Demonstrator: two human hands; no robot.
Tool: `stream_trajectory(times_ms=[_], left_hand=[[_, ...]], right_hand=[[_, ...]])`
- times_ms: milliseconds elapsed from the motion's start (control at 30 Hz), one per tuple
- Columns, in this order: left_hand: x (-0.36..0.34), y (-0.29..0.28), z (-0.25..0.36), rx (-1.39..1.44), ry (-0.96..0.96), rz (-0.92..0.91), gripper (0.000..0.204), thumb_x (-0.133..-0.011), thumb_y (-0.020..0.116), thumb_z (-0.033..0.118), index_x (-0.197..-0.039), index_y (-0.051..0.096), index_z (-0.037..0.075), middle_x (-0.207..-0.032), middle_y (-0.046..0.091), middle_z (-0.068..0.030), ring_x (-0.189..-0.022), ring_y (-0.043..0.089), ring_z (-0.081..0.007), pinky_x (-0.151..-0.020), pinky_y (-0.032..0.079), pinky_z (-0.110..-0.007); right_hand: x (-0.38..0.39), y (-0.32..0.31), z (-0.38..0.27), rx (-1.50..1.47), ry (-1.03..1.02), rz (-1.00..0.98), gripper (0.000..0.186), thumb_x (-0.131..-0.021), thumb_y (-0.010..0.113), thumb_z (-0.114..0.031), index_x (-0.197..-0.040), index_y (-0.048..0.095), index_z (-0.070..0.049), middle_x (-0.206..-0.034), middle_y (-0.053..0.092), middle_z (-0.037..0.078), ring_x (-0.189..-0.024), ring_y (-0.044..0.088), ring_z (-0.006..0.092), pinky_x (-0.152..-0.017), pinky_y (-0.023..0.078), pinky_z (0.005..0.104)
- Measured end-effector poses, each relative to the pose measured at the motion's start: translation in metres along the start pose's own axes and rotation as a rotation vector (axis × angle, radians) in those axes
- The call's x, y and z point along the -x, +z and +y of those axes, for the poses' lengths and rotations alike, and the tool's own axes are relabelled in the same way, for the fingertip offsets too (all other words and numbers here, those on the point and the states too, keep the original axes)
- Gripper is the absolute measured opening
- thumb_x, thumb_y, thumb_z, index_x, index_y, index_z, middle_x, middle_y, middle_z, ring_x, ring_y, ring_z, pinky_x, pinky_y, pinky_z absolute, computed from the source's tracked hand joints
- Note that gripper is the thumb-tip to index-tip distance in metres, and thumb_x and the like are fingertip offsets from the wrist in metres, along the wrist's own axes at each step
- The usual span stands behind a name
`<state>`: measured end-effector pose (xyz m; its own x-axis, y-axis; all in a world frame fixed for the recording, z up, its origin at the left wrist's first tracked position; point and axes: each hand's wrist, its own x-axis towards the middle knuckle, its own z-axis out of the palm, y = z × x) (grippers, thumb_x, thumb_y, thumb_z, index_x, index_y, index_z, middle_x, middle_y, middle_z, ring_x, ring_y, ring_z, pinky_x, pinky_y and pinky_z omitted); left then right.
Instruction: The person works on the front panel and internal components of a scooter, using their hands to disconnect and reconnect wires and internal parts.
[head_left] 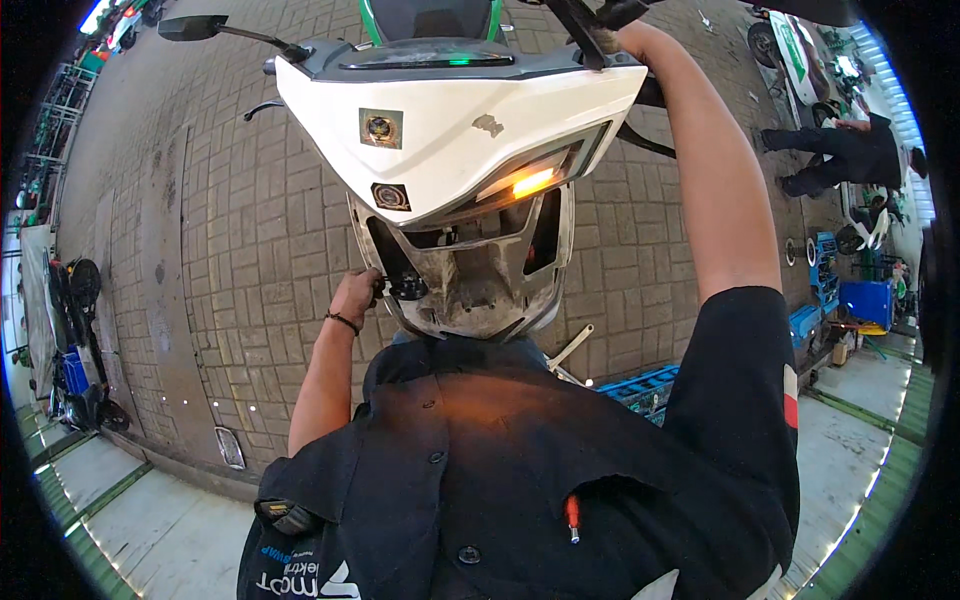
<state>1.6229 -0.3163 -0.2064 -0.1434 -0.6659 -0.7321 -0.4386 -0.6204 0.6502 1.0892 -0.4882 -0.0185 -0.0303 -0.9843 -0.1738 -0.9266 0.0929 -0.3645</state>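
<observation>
Floor: fills most of the view, paved in brown-grey bricks, stained and dusty in places.
Strip: runs along the left side, smoother than the paving beside it.
White scooter: stands over the middle; contact with the paving hidden.
Oval frame: lies at lower left, thin-rimmed.
Black scooter: stands at the far left, partly blurred.
Blue crate: sits at lower right, partly covered by a dark shirt.
Blue rack: stands farther right.
Co-worker: stands at upper right, in dark clothes.
Green-white scooter: stands near there.
</observation>
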Motion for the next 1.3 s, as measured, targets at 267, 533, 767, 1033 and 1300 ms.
stream_trajectory(times_ms=[267,533,767,1033,1300], left_hand=[[0.000,0.001,-0.002,0.367,-0.224,0.004,0.015,-0.084,0.050,0.020,-0.077,0.053,0.007,-0.063,0.050,-0.0030,-0.052,0.045,-0.0149,-0.046,0.037,-0.027],[-0.008,-0.003,-0.013,0.513,-0.275,-0.027,0.017,-0.083,0.049,0.021,-0.073,0.050,0.008,-0.060,0.048,-0.0038,-0.050,0.046,-0.0179,-0.044,0.038,-0.031],[-0.017,-0.005,-0.022,0.642,-0.287,-0.075,0.016,-0.082,0.050,0.019,-0.069,0.048,0.009,-0.056,0.045,-0.0032,-0.047,0.044,-0.0174,-0.042,0.037,-0.031],[-0.015,-0.004,-0.019,0.674,-0.307,-0.030,0.015,-0.082,0.050,0.016,-0.069,0.045,0.010,-0.055,0.043,-0.0008,-0.046,0.044,-0.0160,-0.043,0.039,-0.029],[-0.019,-0.003,-0.022,0.706,-0.332,-0.061,0.016,-0.082,0.050,0.014,-0.068,0.044,0.009,-0.053,0.044,-0.0014,-0.045,0.044,-0.0166,-0.042,0.038,-0.030]], right_hand=[[0.018,-0.004,-0.031,-0.039,-0.101,-0.091,0.038,-0.068,0.066,-0.029,-0.096,0.064,-0.003,-0.089,0.066,0.010,-0.077,0.059,0.0200,-0.069,0.047,0.0353],[0.026,-0.009,-0.048,-0.044,-0.130,-0.132,0.037,-0.069,0.066,-0.029,-0.097,0.064,-0.004,-0.090,0.066,0.010,-0.077,0.060,0.0197,-0.069,0.047,0.0350],[0.029,-0.011,-0.051,-0.046,-0.139,-0.148,0.036,-0.070,0.066,-0.029,-0.098,0.065,-0.004,-0.091,0.065,0.010,-0.077,0.060,0.0194,-0.070,0.047,0.0348],[0.032,-0.013,-0.055,-0.049,-0.138,-0.152,0.036,-0.071,0.066,-0.028,-0.098,0.065,-0.005,-0.091,0.065,0.010,-0.077,0.060,0.0191,-0.070,0.047,0.0346],[0.034,-0.014,-0.055,-0.056,-0.135,-0.151,0.035,-0.072,0.065,-0.028,-0.099,0.065,-0.006,-0.092,0.065,0.010,-0.077,0.060,0.0188,-0.071,0.047,0.0344]])
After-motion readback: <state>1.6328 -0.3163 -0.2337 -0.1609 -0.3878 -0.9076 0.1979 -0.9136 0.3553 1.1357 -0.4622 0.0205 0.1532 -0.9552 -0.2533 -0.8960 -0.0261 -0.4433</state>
